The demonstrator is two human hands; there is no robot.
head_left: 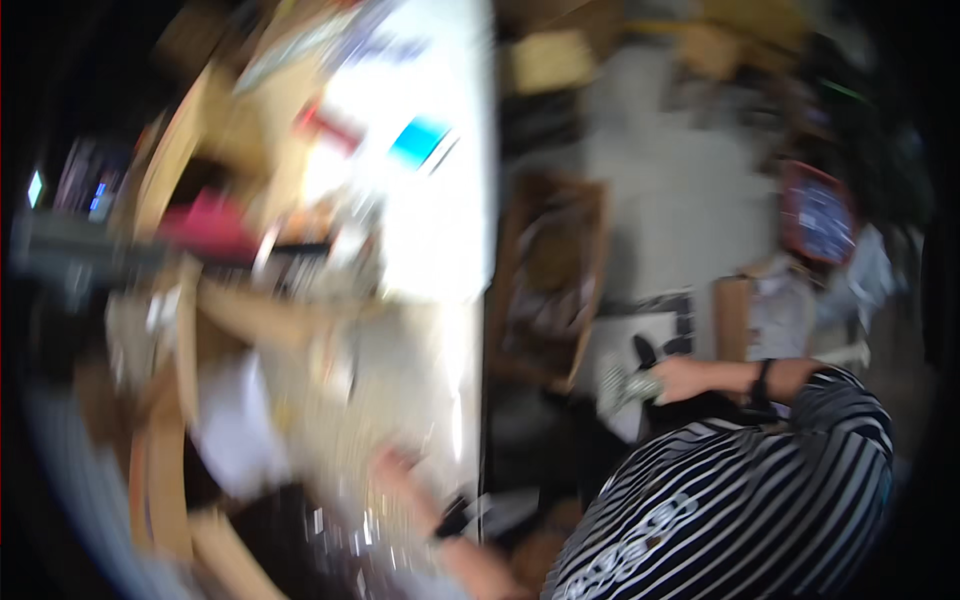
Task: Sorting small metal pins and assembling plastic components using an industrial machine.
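My right hand (680, 380) is closed round a small pale, green-tinged patterned item (622, 390); its kind cannot be made out. A dark rounded piece (645, 350) shows just above it. My left hand (400, 475) is low in the middle, over a blurred, pale, shiny surface. Motion smears its fingers, and nothing can be made out in them. Each wrist has a dark band. My black-and-white striped shirt (740, 500) fills the lower right.
A white tabletop (440, 240) bears a blue-and-white item (420, 143) and a red item (330, 128). Cardboard boxes (160, 470) stand left. Right of the table are an open brown box (595, 290) and a red-rimmed container (820, 215). Much is blurred.
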